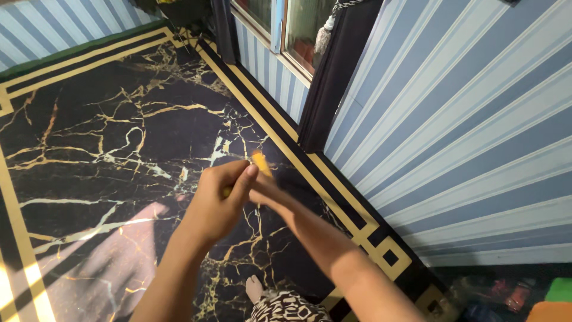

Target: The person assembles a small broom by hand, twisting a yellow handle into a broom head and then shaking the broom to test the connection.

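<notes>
A black marble-patterned floor (pixel 119 119) with gold veins and a gold-striped border filled the left and centre. At two o'clock stood a blue-and-white striped wall (pixel 465 131). A dark curtain (pixel 333 77) hung at twelve o'clock beside a window (pixel 280 30). Blurred coloured items (pixel 524 295) lay at five o'clock.

Both hands, left hand (pixel 220 200) and right hand (pixel 265 192), on a yellow stick (pixel 261 162).

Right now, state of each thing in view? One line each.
Left hand: closed on the yellow stick.
Right hand: mostly hidden behind the left, grip unclear.
Yellow stick: held above the floor, tilted, blurred.
Curtain: gathered to one side.
Window: looks shut.
Foot: bare, on floor.
</notes>
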